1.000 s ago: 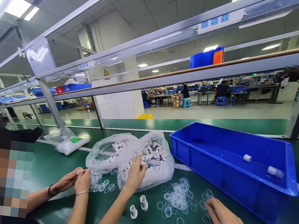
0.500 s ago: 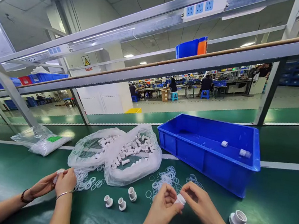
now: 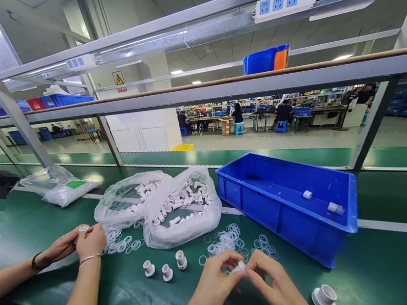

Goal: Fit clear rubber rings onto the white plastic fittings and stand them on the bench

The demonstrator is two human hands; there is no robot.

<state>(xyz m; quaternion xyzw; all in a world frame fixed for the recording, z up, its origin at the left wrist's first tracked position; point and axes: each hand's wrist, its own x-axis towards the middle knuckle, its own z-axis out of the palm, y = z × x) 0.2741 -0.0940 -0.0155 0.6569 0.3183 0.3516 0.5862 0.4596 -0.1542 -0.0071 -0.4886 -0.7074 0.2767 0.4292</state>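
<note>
My left hand (image 3: 215,280) and my right hand (image 3: 276,285) meet low in the middle of the green table, fingers pinched together on one small white plastic fitting (image 3: 240,267). Just beyond them lies a scatter of clear rubber rings (image 3: 228,239). An open plastic bag of white fittings (image 3: 181,209) sits behind and to the left. Three loose white fittings (image 3: 164,270) stand on the table to the left of my left hand.
A blue bin (image 3: 284,217) holding two white parts stands at the back right. A white flanged part (image 3: 324,298) rests at the right. A co-worker's hands (image 3: 81,244) at the left hold a white fitting beside more rings. A sealed bag (image 3: 60,189) lies far left.
My left hand left the bag and my right hand left the rings; both came together on a white fitting. A third loose fitting now stands on the table. The view swung right.
</note>
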